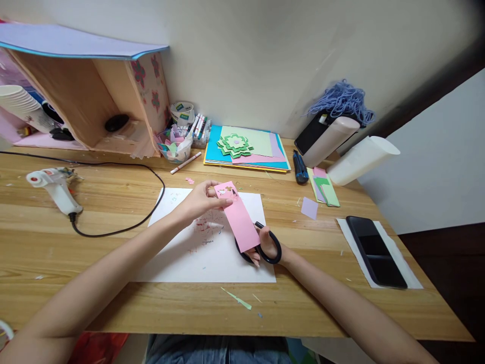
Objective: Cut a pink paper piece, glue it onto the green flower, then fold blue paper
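A strip of pink paper (243,225) with small cut-out holes near its far end is pinched in my left hand (206,198), thumb on top. My right hand (268,243) has its fingers through the black handles of a pair of scissors (279,253). The pink strip covers part of the scissors, and their blades are mostly hidden behind it. Both hands are above a white sheet of paper (174,260) marked with red and dark scribbles. Little pink scraps (190,180) lie just past the sheet's far edge.
On the left lies a white glue gun (56,189) with its black cord looping toward the sheet. Behind are a tub of scraps (174,149), a marker (185,163) and stacked coloured paper (265,164). Rightward are a utility knife (300,167), a lilac square (309,208) and a phone (375,251).
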`<action>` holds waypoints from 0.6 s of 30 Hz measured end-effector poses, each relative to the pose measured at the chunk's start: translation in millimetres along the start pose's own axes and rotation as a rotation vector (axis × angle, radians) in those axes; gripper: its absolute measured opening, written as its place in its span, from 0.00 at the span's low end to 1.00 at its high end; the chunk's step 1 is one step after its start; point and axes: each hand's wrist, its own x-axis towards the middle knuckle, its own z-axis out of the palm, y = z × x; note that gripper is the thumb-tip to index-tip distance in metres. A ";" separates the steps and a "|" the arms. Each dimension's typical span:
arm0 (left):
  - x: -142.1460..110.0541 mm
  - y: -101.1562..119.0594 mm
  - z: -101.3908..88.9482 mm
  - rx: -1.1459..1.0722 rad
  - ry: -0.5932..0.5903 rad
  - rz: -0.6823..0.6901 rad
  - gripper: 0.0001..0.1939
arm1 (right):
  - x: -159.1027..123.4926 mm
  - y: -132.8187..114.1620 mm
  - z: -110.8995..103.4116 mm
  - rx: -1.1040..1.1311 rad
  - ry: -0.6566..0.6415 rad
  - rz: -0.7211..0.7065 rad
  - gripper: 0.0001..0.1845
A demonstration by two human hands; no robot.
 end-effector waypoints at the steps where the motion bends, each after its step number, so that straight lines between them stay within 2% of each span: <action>1: 0.0 0.2 -0.1 0.002 0.001 -0.001 0.28 | -0.2 0.7 -0.4 0.009 0.003 -0.002 0.39; 10: 0.1 0.3 -0.4 -0.002 0.004 0.004 0.28 | 0.2 -1.4 1.3 0.152 0.030 0.061 0.37; 15: -0.8 3.5 -1.4 0.021 0.024 0.010 0.27 | 3.6 -4.2 0.5 0.298 -0.034 0.154 0.37; 18: -1.8 6.4 -3.2 0.082 0.072 0.026 0.27 | 5.2 -4.7 -2.3 0.345 -0.102 0.137 0.35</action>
